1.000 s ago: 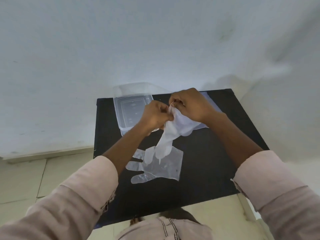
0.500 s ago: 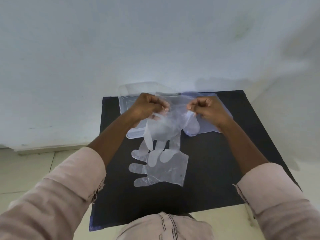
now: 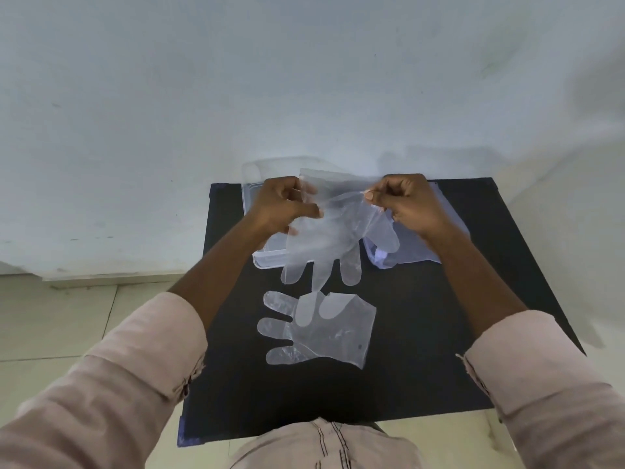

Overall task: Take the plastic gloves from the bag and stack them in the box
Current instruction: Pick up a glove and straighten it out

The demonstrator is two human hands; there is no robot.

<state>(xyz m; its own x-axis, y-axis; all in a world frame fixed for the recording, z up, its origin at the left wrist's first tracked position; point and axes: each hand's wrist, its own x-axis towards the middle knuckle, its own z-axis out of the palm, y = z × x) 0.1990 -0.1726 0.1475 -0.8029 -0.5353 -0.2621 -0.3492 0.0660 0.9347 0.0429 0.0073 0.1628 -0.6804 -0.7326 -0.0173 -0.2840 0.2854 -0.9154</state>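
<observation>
A clear plastic glove (image 3: pixel 326 245) hangs spread out between my hands, fingers pointing down. My left hand (image 3: pixel 282 204) pinches its cuff on the left and my right hand (image 3: pixel 411 203) pinches it on the right. Behind the held glove sits the clear plastic box (image 3: pixel 267 260), mostly hidden by my left hand and the glove. The plastic bag (image 3: pixel 419 252) lies at the back right, under my right wrist. A second clear glove (image 3: pixel 321 330) lies flat on the black table (image 3: pixel 422 367), fingers pointing left.
The table stands against a pale wall (image 3: pixel 304 79). Tiled floor (image 3: pixel 67 316) shows to the left and in front. The box's clear lid (image 3: pixel 270 165) leans against the wall behind the box.
My hands have moved apart, and the glove that hung bunched between them is now stretched open. The view has shifted slightly.
</observation>
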